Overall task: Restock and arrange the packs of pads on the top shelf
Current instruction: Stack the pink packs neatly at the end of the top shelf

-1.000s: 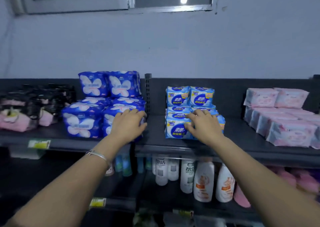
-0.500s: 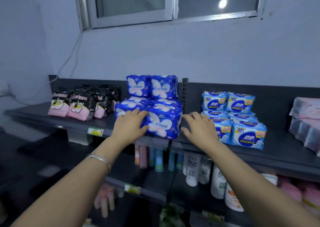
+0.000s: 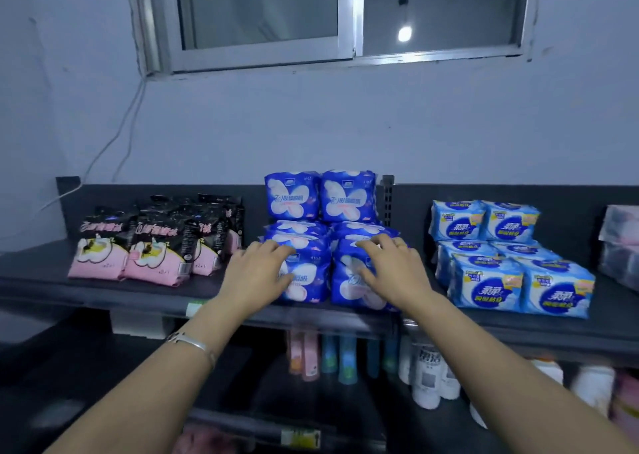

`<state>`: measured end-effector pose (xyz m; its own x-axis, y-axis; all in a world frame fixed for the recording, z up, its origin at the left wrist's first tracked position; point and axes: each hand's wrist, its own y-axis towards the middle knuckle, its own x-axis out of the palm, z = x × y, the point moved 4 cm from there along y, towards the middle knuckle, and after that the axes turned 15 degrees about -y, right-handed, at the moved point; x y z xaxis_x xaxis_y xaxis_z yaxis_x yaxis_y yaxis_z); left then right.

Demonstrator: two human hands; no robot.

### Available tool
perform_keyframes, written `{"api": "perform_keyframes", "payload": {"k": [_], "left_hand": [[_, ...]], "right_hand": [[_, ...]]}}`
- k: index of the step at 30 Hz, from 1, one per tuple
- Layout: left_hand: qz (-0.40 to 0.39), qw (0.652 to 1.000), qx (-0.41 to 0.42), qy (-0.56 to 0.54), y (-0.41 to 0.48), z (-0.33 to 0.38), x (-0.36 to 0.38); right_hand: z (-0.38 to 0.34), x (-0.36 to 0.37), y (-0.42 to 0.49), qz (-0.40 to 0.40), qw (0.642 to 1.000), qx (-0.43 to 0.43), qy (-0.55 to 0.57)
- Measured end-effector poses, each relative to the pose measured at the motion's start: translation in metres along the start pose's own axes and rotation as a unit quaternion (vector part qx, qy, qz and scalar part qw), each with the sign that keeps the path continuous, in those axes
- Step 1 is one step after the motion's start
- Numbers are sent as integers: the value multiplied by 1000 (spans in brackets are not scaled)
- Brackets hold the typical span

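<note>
At the front edge of the top shelf (image 3: 41, 280), near its middle, my two hands lie on the dark blue packs (image 3: 347, 196) of pads. Both my arms reach up and forward, almost straight, with the backs of my hands facing me.

My left hand (image 3: 257, 273) rests on the front left pack (image 3: 309, 280). Its fingers are spread and lie over the top of the pack, and the thumb touches the front. My right hand (image 3: 392, 270) rests on the front right pack (image 3: 349, 286) the same way, with its fingers spread wide over the top. Neither hand pinches a pack; they only lie on them.

The two front packs stand side by side, touching. More dark blue packs lie behind them, and two stand up at the back wall of the shelf.

A silver bracelet (image 3: 193, 343) is on my left wrist. Some black and pink packs (image 3: 145, 246) stand toward the left end of the shelf. Some light blue packs (image 3: 518, 267) sit toward the right end, apart from my right hand. Some bottles (image 3: 428, 374) stand on the lower shelf (image 3: 363, 408) under my right arm.
</note>
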<state>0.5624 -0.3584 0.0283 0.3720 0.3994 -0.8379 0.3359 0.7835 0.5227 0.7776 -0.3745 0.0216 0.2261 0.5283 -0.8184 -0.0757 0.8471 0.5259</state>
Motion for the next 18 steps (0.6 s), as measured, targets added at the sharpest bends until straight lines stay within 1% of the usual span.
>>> {"api": "perform_keyframes", "payload": {"k": [5, 8, 10, 14, 16, 18], "left_hand": [[-5, 996, 84, 31, 33, 5, 21], [0, 991, 120, 57, 56, 10, 29], [-5, 991, 119, 63, 68, 9, 34], [-51, 994, 71, 70, 83, 2, 52], [-82, 993, 57, 68, 87, -2, 61], [-94, 991, 56, 74, 88, -7, 68]], "right_hand": [[10, 11, 1, -6, 998, 15, -65], [18, 22, 7, -31, 996, 13, -88], [23, 29, 14, -64, 995, 23, -77], [33, 50, 29, -144, 986, 66, 44], [31, 57, 35, -152, 985, 62, 57], [24, 60, 39, -135, 989, 50, 39]]}}
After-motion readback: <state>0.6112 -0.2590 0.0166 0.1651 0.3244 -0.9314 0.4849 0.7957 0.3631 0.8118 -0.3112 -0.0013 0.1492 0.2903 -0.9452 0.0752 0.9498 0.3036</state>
